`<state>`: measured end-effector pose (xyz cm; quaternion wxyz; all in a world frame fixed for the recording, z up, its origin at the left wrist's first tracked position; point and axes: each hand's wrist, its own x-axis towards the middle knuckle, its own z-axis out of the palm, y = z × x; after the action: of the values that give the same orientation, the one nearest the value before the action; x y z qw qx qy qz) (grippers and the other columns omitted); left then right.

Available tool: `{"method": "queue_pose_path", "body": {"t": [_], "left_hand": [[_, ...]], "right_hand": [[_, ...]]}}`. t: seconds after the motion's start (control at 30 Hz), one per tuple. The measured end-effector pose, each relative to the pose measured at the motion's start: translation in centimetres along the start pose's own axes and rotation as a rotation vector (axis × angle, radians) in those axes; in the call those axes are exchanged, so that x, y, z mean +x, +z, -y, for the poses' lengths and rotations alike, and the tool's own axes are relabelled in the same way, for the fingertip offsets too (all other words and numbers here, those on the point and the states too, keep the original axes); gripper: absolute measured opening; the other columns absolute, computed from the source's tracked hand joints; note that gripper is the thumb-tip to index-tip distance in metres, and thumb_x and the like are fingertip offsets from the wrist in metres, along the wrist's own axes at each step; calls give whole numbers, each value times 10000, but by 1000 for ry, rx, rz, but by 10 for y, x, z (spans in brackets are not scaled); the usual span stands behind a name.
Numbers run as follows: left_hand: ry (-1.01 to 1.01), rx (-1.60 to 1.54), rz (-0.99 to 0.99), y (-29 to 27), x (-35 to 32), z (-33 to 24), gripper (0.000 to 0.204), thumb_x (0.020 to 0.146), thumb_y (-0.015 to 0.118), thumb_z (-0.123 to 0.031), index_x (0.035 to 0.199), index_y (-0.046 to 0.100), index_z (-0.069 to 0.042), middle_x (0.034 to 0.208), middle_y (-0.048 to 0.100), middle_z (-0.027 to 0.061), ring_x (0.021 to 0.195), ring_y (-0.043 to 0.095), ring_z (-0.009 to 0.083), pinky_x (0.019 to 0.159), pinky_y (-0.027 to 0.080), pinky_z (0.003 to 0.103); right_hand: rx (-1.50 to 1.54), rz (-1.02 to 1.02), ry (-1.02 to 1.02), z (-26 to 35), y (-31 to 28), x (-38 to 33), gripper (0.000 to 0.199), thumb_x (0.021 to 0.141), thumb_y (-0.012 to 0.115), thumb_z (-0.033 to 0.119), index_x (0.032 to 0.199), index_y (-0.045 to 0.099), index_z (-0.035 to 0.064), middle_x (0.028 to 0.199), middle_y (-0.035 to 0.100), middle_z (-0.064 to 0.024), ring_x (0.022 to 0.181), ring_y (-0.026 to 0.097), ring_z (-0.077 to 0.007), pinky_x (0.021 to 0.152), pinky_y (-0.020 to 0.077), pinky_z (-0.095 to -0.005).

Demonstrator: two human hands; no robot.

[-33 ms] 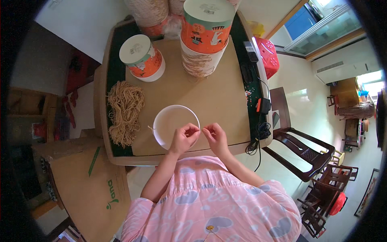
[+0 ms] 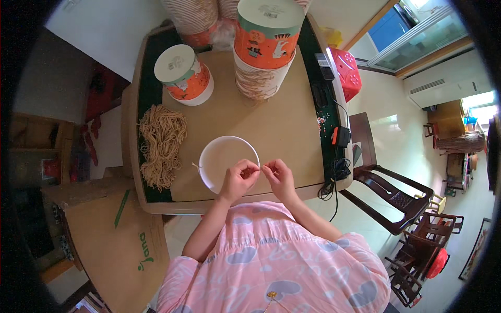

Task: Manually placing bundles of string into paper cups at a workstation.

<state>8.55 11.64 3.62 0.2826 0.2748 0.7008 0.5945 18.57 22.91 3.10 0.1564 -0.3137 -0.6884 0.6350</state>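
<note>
A white round paper tub (image 2: 209,159) stands open side up at the near part of the table, in front of me. From its left side a short end of beige cord (image 2: 195,165) sticks out. At the tub's right rim, my left hand (image 2: 241,177) reaches over the near edge with thumb and fingers pinched. My right hand (image 2: 278,178) is just outside the rim, also pinched, its fingertips almost touching the left ones. What lies between the fingertips is too small to make out. A loose hank of beige cord (image 2: 163,146) lies to the left of the tub.
An upturned orange-and-green printed tub (image 2: 190,83) stands at the far left; a tall stack of such tubs (image 2: 266,39), beige cords along its side, is at the far middle. Black cables (image 2: 339,171) and small beads (image 2: 322,125) line the right edge. A dark chair (image 2: 386,195) stands right.
</note>
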Motion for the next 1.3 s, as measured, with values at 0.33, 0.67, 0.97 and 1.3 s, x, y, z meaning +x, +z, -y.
{"method": "queue_pose_path", "body": {"t": [0.33,0.67,0.97,1.3], "left_hand": [[379,661,62,-6,-3,-18,108,718,679,-77,807,629,-112,744,562,38,694,592,207,575,480,340],[119,384,-28,0,-6,-10,63,746,658,-37,797,622,-41,747,585,63,570,550,162,514,430,283],[81,388,-131,3,-6,-8,53,755,658,-51,789,622,-33,737,582,64,561,534,150,513,423,276],[86,436,-179,7,-8,-5,52,757,658,-41,799,627,-34,741,604,80,589,561,180,531,444,296]], "right_hand": [[166,74,196,-15,-4,2,110,867,622,109,882,608,1,748,599,6,664,509,-47,600,425,-195],[34,222,9,-4,-12,2,90,840,626,38,924,648,15,824,579,-16,696,518,-78,606,419,-206],[-99,127,-35,-5,-3,3,49,823,630,31,868,634,12,789,549,-65,688,528,-113,593,428,-225],[174,166,268,-14,-2,7,121,860,626,115,896,610,1,712,579,8,625,511,-60,555,417,-202]]}}
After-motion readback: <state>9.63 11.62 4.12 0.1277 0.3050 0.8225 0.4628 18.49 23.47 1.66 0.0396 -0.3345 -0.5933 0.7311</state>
